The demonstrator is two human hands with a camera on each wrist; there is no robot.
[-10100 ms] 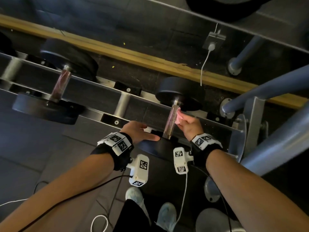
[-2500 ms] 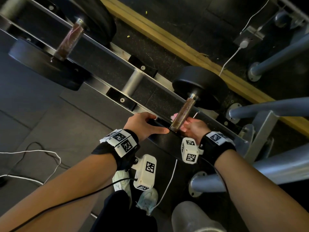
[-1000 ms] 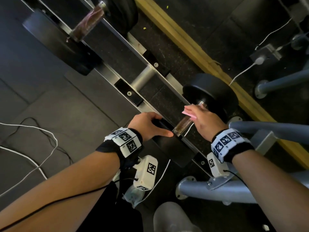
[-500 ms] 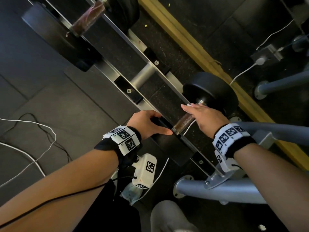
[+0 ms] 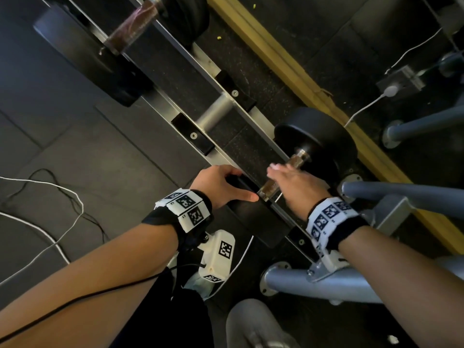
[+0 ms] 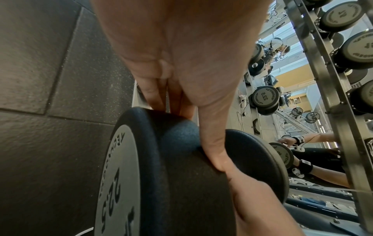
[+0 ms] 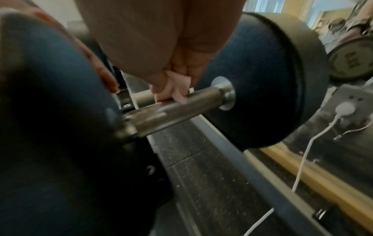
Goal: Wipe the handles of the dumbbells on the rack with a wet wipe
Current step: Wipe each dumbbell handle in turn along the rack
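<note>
Forearms up from bottom edge; mid-frame, left hand (image 5: 221, 187) curled over dumbbell (image 6: 177, 183), right hand (image 5: 293, 184) palm-down, wipe (image 7: 177, 89) between fingers.

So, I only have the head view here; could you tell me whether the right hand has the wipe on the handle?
Observer: Yes, the right wrist view shows the right hand pinching the pink wipe against the handle.
Operator: Thank you. And the other hand?
Observer: The left hand grips the dumbbell's near head, fingers hooked over its edge.
Operator: Which dumbbell is it, please?
Observer: The head's plate reads 22.5.
</note>
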